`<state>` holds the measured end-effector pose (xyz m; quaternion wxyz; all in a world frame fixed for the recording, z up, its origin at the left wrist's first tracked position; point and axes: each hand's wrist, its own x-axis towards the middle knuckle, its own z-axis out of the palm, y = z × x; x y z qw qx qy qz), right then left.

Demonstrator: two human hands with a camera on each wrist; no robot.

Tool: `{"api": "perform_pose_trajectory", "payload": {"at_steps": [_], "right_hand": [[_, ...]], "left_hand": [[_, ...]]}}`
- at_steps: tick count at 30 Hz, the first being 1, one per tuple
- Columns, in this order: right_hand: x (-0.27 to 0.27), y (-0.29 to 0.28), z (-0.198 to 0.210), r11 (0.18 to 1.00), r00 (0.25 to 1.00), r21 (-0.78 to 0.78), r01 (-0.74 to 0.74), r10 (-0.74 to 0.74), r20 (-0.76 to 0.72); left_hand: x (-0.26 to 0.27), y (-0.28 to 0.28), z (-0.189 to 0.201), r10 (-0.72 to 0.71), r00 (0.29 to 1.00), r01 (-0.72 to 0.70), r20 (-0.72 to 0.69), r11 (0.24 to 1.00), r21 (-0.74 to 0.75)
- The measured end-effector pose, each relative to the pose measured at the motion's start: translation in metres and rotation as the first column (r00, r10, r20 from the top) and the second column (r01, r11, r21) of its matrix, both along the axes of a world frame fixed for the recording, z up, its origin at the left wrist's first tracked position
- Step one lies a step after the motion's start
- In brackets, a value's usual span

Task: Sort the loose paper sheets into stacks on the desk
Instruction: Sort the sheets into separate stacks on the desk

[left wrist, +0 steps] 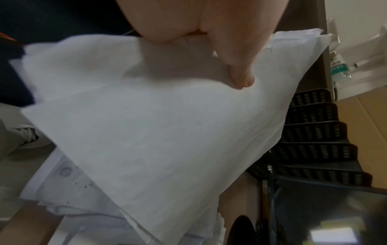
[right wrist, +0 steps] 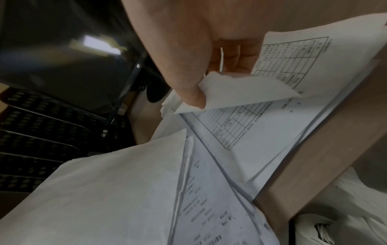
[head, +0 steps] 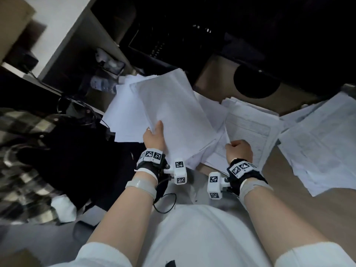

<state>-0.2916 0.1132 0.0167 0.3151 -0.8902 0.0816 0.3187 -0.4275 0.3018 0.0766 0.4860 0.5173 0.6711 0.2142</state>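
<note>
My left hand (head: 154, 134) grips a thick bundle of blank-side white sheets (head: 169, 110) at its near left edge, lifted above the desk; the thumb (left wrist: 240, 73) presses on top of the bundle (left wrist: 157, 124). My right hand (head: 238, 149) pinches the corner of a single printed sheet (right wrist: 236, 89), peeling it up from a stack of printed forms (head: 248, 130) with tables on them. The thumb (right wrist: 188, 92) and curled fingers hold that lifted corner over the forms (right wrist: 261, 126).
A wider spread of printed sheets (head: 317, 143) lies at the right on the wooden desk (head: 279, 170). A dark monitor (right wrist: 69, 66) and black mesh tray tiers (left wrist: 314, 140) stand behind. A plastic bottle (head: 102, 84) and dark clothing (head: 67, 151) are at the left.
</note>
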Motion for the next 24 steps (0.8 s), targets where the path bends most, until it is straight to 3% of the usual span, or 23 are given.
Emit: {"api": "perform_pose_trajectory", "payload": {"at_steps": [7, 13, 19, 24], "right_hand": [[0.014, -0.004, -0.017, 1.0, 0.998, -0.015, -0.022, 0.022, -0.053], [0.017, 0.006, -0.024, 0.985, 0.979, 0.002, -0.174, 0.173, -0.109], [0.0, 0.042, -0.031, 0.959, 0.938, 0.076, -0.272, 0.282, -0.203], [-0.018, 0.071, -0.043, 0.977, 0.916, 0.034, -0.208, 0.207, -0.342]], "left_hand": [[-0.01, -0.009, -0.005, 0.155, 0.988, -0.155, 0.001, 0.986, 0.057], [-0.022, -0.002, -0.005, 0.266, 0.964, -0.267, 0.025, 0.956, 0.123], [-0.033, 0.018, -0.005, 0.24, 0.97, -0.242, 0.038, 0.964, 0.106], [-0.043, 0.041, -0.015, 0.136, 0.991, -0.136, 0.009, 0.987, 0.085]]}}
